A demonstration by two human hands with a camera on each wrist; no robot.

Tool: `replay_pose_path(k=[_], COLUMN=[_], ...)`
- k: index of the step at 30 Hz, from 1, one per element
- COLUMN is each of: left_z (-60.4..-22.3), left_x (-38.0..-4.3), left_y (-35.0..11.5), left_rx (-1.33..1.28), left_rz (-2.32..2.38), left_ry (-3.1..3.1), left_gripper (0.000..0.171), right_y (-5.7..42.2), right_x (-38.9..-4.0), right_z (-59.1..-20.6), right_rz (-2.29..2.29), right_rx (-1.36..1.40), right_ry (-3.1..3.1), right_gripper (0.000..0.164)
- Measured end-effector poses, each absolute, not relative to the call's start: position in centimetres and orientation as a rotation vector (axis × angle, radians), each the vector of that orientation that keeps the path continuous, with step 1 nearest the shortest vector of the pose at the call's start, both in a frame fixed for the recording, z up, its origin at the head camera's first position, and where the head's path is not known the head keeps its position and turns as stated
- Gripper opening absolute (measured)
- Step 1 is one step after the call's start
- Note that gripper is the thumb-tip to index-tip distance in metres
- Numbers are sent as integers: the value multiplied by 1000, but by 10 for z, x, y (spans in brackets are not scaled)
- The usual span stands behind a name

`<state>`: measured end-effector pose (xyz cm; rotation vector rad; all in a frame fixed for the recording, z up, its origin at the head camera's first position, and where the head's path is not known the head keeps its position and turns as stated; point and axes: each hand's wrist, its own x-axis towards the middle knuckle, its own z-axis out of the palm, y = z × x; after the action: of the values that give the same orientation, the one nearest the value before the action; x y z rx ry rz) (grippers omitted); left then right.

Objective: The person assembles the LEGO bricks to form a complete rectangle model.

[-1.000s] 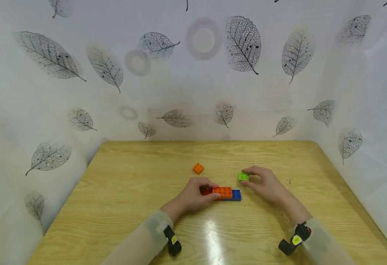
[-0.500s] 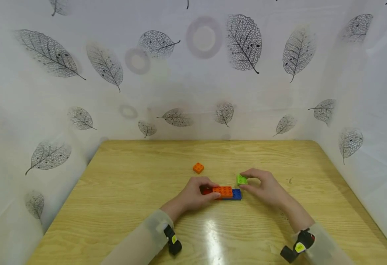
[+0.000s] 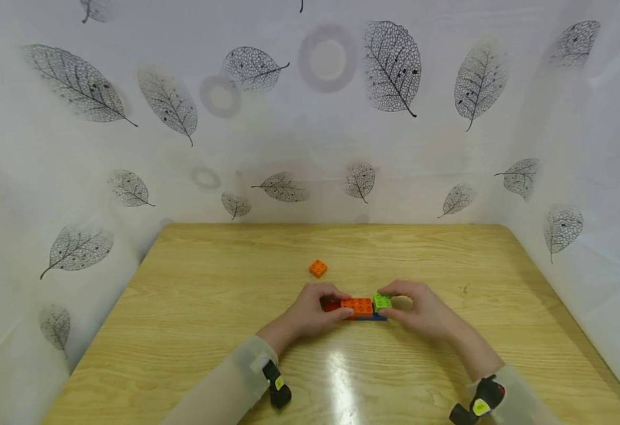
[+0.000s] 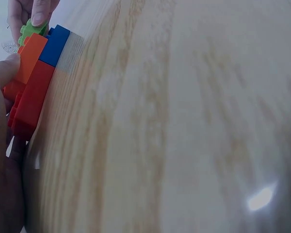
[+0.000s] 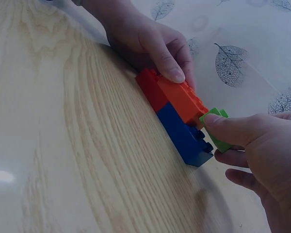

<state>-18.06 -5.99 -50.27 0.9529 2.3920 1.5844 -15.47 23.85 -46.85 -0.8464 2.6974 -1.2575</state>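
Observation:
My left hand (image 3: 317, 310) grips an orange brick (image 3: 360, 306) between thumb and fingers. That brick sits on top of a red brick (image 4: 35, 99) and a blue brick (image 5: 182, 136), which lie end to end on the table and are bridged by it. Two rows of studs show on the blue brick's outer end. With thumb and fingers my right hand (image 3: 421, 307) pinches a small lime-green brick (image 3: 381, 302), tilted in the right wrist view, close over those blue studs and right beside the orange brick's end.
A small square orange brick (image 3: 317, 268) lies alone on the wooden table (image 3: 209, 283), behind my left hand. Around the table's back and sides hangs a white curtain (image 3: 299, 130) with leaf prints.
My right hand has brought the green brick left and toward me, from behind the blue brick's end to over its studs. The left hand keeps its hold on the orange brick.

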Motion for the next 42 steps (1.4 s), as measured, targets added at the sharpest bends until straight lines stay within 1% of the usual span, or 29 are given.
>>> replay_pose_path(k=[10,17,25,30,42], left_z=[-503,-503,-505,-505,-505], left_x=[-181,-182,-182,-182,-181], left_y=[-60,-61,-61,-62,-62], left_rx=[949,952,973,983,995], left_rz=[1577,1577,1598,1603,1584], left_ry=[2400,2397,2383,2386,2403], left_gripper=[24,24,25,24,26], right_y=[236,235,234,232,229], right_x=[-156,-156,-157,-158,-158], right_z=[-475,-475,-478,-482,-488], right_rz=[-1243,-1279,-1287,-1290,-1347], right_rx=[-923,-911,-893,-931,-1024], right_ry=[2681,2669,2689,2720,2731], right_gripper=[35,26,25,22,24])
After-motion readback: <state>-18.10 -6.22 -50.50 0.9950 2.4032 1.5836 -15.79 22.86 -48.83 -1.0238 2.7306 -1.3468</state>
